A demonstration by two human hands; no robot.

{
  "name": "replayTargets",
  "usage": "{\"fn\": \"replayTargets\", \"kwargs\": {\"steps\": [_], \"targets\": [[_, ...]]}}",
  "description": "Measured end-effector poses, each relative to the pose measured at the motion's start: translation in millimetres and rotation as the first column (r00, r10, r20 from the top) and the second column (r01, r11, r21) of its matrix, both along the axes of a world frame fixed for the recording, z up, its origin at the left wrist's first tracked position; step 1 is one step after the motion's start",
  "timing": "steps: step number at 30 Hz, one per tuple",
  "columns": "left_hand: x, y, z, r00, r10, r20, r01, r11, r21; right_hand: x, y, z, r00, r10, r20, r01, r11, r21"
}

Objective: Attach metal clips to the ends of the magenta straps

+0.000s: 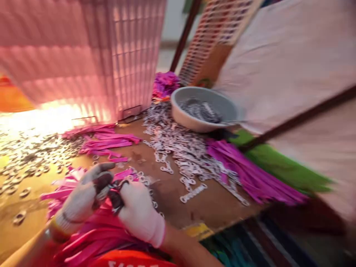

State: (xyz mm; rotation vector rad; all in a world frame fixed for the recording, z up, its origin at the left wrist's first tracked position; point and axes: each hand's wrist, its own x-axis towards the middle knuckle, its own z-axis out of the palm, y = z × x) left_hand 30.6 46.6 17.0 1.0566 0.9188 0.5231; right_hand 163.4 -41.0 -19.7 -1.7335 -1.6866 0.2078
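My left hand [86, 193], in a white glove with dark, dirty fingertips, is closed around something small at the lower left. Close against it, my right hand [136, 207], gloved in white with darkened fingers, is also closed. Between the fingertips a bit of shiny metal and pink shows, too blurred to make out. Beneath both hands lies a heap of pink strips [94, 237]. Small metal rings on strips stick out just behind my right hand.
A grey basin [189, 118] holding metal pieces stands at the back. Metal pieces [191, 159] spread before it, beside purple strips [250, 174]. Loose metal rings [33, 159] lie at the left. A dark pole [300, 118] slants across the right, near green material [280, 163].
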Motion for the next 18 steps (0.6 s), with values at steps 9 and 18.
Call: {"fn": "replayTargets", "kwargs": {"steps": [9, 18], "targets": [[35.2, 129.7, -52.1, 0.748, -0.106, -0.655, 0.612, 0.49, 0.621, 81.7, 6.0, -39.4, 0.875, -0.401, -0.27, 0.421, 0.907, 0.017], [100.5, 102.2, -62.0, 0.579, -0.183, -0.795, 0.799, 0.32, 0.509, 80.2, 16.5, -48.6, 0.889, -0.266, -0.373, 0.269, 0.962, -0.044]]}}
